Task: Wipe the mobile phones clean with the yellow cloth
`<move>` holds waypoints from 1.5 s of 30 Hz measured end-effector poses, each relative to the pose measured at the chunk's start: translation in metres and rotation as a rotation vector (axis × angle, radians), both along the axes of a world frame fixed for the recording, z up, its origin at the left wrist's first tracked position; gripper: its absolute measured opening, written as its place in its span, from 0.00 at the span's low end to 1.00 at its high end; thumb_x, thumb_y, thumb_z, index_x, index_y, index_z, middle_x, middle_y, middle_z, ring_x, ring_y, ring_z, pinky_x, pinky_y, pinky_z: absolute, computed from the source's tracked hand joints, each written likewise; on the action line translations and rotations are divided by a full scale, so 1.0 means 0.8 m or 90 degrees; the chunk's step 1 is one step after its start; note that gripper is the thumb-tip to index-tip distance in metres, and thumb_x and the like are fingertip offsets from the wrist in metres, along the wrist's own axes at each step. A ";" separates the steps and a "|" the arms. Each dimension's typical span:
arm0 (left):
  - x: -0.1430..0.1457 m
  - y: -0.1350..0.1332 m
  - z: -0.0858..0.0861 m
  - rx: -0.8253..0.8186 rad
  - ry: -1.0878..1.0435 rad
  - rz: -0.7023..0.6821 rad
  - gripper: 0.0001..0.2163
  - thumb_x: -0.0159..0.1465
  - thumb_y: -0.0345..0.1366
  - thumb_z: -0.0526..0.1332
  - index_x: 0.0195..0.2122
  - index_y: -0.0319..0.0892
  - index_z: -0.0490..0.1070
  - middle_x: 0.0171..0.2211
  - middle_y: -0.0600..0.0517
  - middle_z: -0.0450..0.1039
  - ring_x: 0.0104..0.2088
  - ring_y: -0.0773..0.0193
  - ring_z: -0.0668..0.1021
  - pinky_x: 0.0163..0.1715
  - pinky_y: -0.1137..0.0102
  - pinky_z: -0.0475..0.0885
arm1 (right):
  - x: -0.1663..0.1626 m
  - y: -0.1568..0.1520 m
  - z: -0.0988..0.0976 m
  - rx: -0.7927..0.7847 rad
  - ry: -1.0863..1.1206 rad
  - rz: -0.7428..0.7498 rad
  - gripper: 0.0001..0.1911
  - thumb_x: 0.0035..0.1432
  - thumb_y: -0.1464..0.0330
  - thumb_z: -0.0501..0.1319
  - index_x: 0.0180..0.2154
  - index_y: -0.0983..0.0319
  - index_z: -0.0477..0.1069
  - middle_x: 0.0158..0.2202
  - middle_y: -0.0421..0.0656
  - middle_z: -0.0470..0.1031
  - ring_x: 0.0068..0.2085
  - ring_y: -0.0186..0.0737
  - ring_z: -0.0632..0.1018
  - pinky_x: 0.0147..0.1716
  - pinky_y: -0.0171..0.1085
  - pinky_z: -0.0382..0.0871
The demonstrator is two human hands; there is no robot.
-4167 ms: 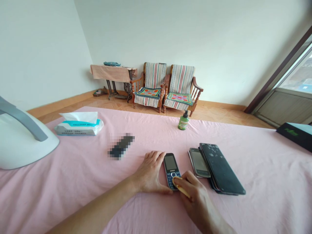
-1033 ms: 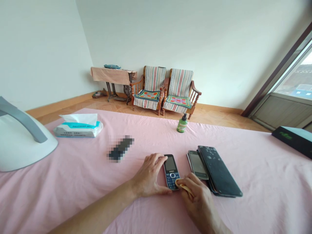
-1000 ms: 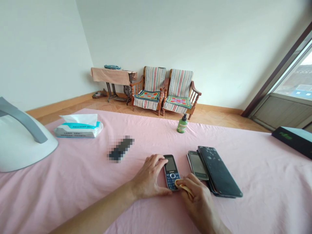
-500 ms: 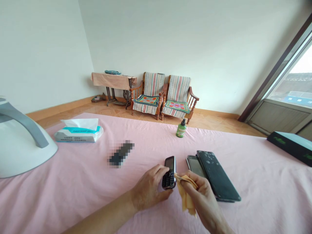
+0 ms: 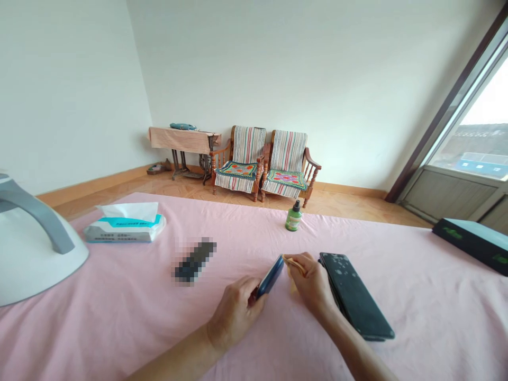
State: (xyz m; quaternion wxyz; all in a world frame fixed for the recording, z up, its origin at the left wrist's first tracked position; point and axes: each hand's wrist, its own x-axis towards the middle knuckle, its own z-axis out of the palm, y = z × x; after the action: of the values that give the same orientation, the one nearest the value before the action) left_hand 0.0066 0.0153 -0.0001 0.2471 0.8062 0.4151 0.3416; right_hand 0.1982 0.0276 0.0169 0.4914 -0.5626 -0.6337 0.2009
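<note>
Tilted on edge, a keypad mobile phone (image 5: 270,278) is gripped at its lower end between the thumb and fingers of my left hand (image 5: 237,306); its bluish back faces right. My right hand (image 5: 313,283) pinches a folded yellow cloth (image 5: 294,264) and holds it against the phone's upper end. Just right of that hand lies a large dark phone or tablet (image 5: 359,299) with a spotted top end. Whatever lies beneath it is mostly hidden by my right hand.
On the pink sheet (image 5: 159,328) stand a green spray bottle (image 5: 293,218), a tissue pack (image 5: 123,226) and a white appliance with a grey handle (image 5: 43,248). A blurred dark object (image 5: 195,260) lies left of my hands, a black box (image 5: 472,241) far right. Two chairs (image 5: 262,164) stand behind.
My left hand has turned the phone from screen-up onto its edge. My right hand has moved the cloth up to the phone's top end. The view has tipped slightly upward.
</note>
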 end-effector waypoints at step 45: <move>-0.007 0.025 -0.011 -0.016 0.174 -0.068 0.53 0.40 0.47 0.73 0.64 0.41 0.46 0.62 0.36 0.54 0.61 0.43 0.60 0.59 0.48 0.56 | -0.035 -0.054 -0.018 -0.032 -0.340 0.078 0.15 0.45 0.84 0.51 0.30 0.61 0.68 0.35 0.45 0.68 0.36 0.41 0.70 0.34 0.35 0.62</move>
State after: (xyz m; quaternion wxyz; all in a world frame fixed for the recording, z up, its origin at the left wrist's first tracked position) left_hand 0.0009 0.0351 -0.0089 0.2163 0.8630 0.4054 0.2098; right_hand 0.1702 -0.0154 0.0025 0.2795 -0.5685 -0.7685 0.0903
